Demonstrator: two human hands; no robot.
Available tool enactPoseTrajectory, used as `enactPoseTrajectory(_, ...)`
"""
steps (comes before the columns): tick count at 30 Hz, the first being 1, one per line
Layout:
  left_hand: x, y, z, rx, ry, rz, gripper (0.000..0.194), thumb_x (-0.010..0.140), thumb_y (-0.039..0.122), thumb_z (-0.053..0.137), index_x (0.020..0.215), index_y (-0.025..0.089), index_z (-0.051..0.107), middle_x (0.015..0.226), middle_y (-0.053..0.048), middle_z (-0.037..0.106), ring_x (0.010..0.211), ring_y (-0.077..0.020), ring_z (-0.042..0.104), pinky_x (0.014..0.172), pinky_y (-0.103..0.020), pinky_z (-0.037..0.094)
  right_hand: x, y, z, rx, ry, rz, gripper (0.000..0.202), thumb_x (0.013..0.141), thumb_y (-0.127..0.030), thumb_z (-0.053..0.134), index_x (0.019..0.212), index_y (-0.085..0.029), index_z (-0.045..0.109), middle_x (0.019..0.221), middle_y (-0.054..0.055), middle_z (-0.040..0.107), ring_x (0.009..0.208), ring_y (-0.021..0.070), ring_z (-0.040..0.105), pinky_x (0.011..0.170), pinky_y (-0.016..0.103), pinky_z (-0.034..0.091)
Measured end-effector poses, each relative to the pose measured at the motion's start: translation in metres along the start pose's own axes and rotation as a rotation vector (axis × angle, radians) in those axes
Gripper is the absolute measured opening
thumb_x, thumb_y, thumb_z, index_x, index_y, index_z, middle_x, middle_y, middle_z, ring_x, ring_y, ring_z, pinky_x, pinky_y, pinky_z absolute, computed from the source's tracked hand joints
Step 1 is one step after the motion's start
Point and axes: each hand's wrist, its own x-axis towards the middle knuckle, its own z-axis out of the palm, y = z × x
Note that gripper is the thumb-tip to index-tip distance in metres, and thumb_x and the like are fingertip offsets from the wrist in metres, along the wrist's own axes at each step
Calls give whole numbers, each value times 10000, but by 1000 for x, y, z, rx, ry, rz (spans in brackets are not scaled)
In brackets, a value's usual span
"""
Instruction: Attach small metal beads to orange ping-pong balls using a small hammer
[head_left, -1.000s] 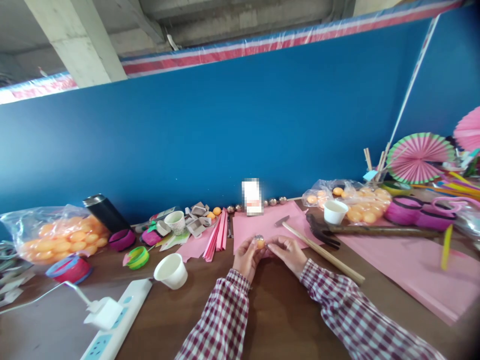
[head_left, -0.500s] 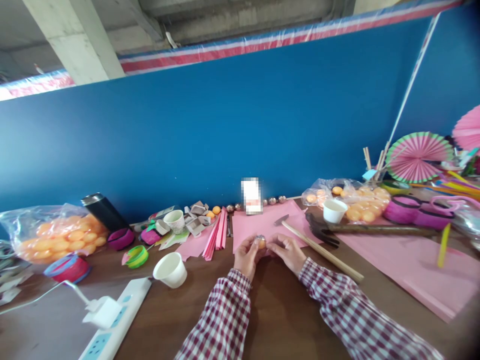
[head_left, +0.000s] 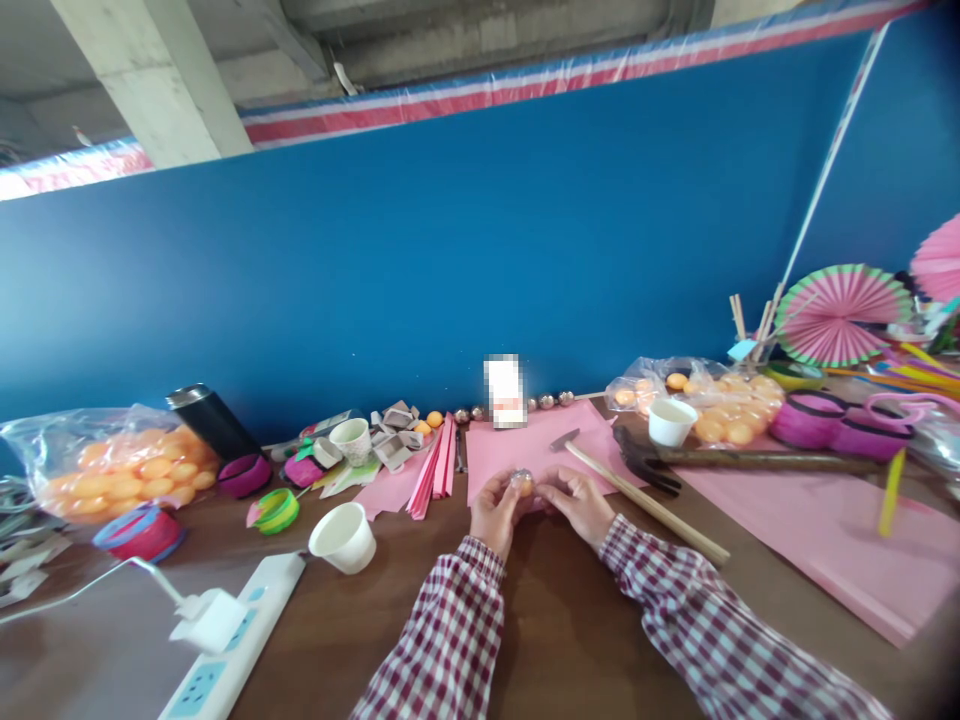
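Observation:
Between the thumb and fingers of my left hand (head_left: 495, 508) is a small ball (head_left: 523, 482), orange below with a silvery, shiny top. My right hand (head_left: 577, 502) is beside it, thumb and forefinger pinched together close to the ball's right side; what they hold, if anything, is too small to make out. Both hands are over the near edge of a pink paper sheet (head_left: 499, 455). A small wooden-handled hammer (head_left: 645, 500) lies to the right of my right hand. Shiny silver balls (head_left: 566, 398) stand in a row behind the paper.
White cups (head_left: 343, 537) stand at left and right. A power strip (head_left: 236, 640) lies front left. Bags of orange balls (head_left: 142, 475) are on both sides. A larger hammer (head_left: 750, 459) lies right, beside pink paper (head_left: 825, 540). A blue partition (head_left: 450, 250) rises behind.
The view has shifted very slightly. My hands keep nearly the same pose around the ball.

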Motion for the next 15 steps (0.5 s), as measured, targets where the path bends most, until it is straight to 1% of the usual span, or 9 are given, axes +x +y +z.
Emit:
enactPoseTrajectory(6, 2, -3, -2, -2, -5, 8, 337, 651, 244, 638, 953, 126, 547, 889, -87, 618, 750, -164, 596, 697, -347, 494, 0, -3, 1, -53, -4, -54, 246, 672, -404, 564, 699, -163, 520, 556, -36, 525, 473, 71, 464, 456, 209, 380)
enactPoseTrajectory(10, 1, -3, -2, 9, 19, 3, 338, 644, 248, 645, 948, 130, 555, 896, -83, 618, 752, -156, 595, 683, -314, 493, 0, 0, 0, -117, -4, -83, 205, 692, -372, 551, 727, -171, 527, 587, -27, 539, 486, 80, 471, 459, 213, 383)
enactPoseTrajectory(15, 1, -2, -2, 15, 41, 3, 341, 631, 247, 655, 939, 130, 567, 896, -78, 622, 749, -134, 594, 698, -274, 485, 1, 3, -4, -239, 40, -186, 197, 695, -361, 546, 710, -166, 566, 678, 5, 585, 605, 113, 515, 571, 242, 421)
